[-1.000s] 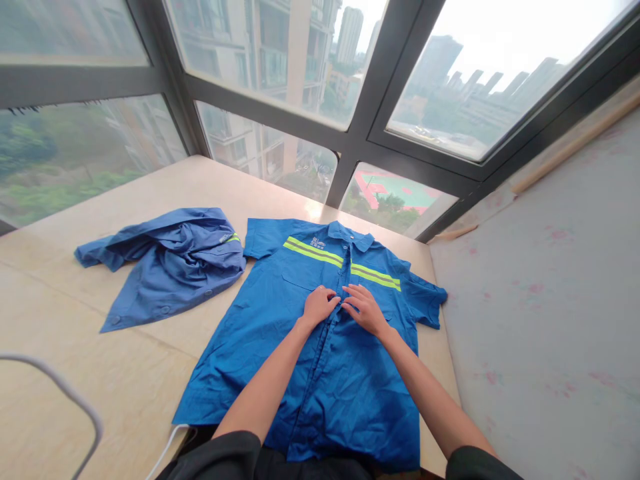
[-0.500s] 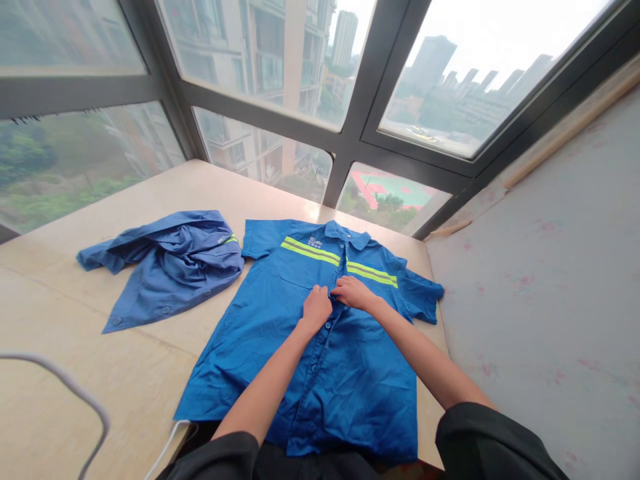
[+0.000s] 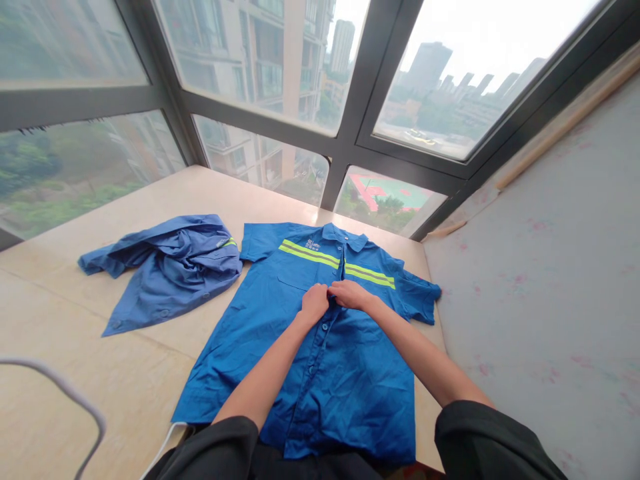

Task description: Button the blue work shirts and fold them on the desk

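The blue shirt point(image 3: 360, 347) lies spread face up in front of you on the window ledge point(image 3: 125, 377), collar towards the glass and hem at the near edge by your body. Expect it to feel light and soft: the creases suggest a woven work cloth with a little body, probably not slippery and hardly fragile. Your surest hold should be the front placket point(image 3: 318, 348), pinched between thumb and fingertips close beside a button; a tug on the loose panel alone would likely just drag wrinkles.

Your left hand point(image 3: 315, 302) is curled in a pinch on that front edge at chest height, and your right hand point(image 3: 349, 295) grips the cloth just beside it. Whether a button sits between your fingertips is hidden.

The shirt is bright blue and short-sleeved, with a turned-down collar point(image 3: 345, 235), yellow-green and grey stripes point(image 3: 369, 275) across the chest, white print point(image 3: 313, 245) above them, and a round button point(image 3: 325, 327) showing below your hands. A duller blue garment point(image 3: 175, 277) lies bunched to the left, by the sleeve; beyond stand the grey window frames point(image 3: 345, 148).
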Demonstrator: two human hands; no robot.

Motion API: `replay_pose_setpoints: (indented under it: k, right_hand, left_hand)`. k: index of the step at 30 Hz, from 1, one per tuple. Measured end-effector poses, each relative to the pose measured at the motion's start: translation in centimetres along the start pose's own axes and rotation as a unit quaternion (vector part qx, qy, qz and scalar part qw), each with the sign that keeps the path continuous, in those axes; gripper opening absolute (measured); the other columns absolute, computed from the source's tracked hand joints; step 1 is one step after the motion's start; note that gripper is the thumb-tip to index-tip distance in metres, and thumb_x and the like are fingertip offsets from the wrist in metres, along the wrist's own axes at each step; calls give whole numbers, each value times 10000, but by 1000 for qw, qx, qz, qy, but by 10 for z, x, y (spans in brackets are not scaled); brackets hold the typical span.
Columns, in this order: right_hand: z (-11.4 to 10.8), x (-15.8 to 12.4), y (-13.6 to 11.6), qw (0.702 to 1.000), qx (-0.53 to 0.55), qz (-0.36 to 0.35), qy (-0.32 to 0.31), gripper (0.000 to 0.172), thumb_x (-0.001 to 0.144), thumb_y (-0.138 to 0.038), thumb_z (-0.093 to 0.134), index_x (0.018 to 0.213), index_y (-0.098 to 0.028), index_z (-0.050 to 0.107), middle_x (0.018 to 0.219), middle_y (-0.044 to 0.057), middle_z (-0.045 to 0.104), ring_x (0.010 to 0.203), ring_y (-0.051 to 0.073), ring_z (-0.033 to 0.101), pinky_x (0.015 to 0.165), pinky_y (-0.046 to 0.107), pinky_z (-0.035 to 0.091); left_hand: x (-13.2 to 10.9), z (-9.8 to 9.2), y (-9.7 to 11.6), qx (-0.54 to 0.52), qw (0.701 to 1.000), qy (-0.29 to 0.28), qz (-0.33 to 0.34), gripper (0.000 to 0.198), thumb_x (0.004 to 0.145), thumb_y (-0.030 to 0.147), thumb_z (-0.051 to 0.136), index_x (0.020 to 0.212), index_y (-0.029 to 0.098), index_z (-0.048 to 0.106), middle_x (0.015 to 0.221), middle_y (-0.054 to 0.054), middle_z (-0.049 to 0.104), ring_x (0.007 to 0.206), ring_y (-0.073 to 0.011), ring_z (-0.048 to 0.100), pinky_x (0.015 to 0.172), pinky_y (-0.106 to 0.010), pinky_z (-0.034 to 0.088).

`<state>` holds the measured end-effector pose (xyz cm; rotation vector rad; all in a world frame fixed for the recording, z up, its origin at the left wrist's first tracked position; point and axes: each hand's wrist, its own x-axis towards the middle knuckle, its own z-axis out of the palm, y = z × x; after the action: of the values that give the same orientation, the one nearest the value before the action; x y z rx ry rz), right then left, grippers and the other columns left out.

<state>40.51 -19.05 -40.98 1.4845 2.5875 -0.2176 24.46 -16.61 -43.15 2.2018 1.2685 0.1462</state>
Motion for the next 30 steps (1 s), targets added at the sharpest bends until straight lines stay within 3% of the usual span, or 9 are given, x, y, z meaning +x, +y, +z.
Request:
replay_pose_setpoints:
  k: [8,17,25,30]
  right_hand:
    - [13,-11,3,999,9,15,49,196,913,-196,519,935,-201,714,888,55,622,761,160,540,668,257,356]
    - [26,-12,8,995,31,32,90,230,925,-232,553,1062,-240,736,829,37,633,717,147,553,645,248,363]
    - [41,-15,11,990,57,36,124,249,957,-268,536,1086,-273,748,796,33,623,700,137,553,648,240,362]
    - [52,-16,13,985,66,41,151,249,956,-286,545,1100,-273,748,778,27,618,688,136,546,639,238,358]
  left_hand:
    - [1,-2,0,-37,999,3,-13,245,886,129,503,1066,198,655,1068,-79,720,1015,-188,651,853,-269,457]
    - [10,-1,3,-48,996,-17,-69,206,834,170,556,954,188,723,1029,-122,742,997,-230,679,836,-292,479]
    - [10,2,2,-106,991,2,-85,164,837,190,571,881,192,729,996,-117,748,993,-231,679,844,-303,484]
    - [14,7,-6,-194,976,-10,-95,153,861,183,576,864,156,726,802,-62,749,716,-150,702,681,-226,505]
